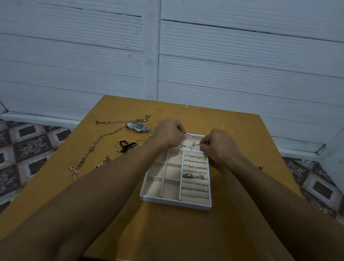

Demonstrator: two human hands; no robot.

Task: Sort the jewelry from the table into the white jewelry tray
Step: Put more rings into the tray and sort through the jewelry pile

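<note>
The white jewelry tray (175, 201) lies mid-table, with several rings set in its beige roll section on the right and small square compartments on the left. Over its far compartment, my left hand (168, 133) and my right hand (219, 146) both pinch a thin wavy silver bangle (191, 141). On the table to the left lie a silver watch (138, 127), a long chain (98, 141), a bracelet with a dark cord (124, 145), a short gold chain (71, 173) and small pieces (105, 160).
The yellow table (122, 227) stands against a white panelled wall (171, 50). Patterned floor tiles (16, 152) show on both sides. My forearms cross the near half of the table.
</note>
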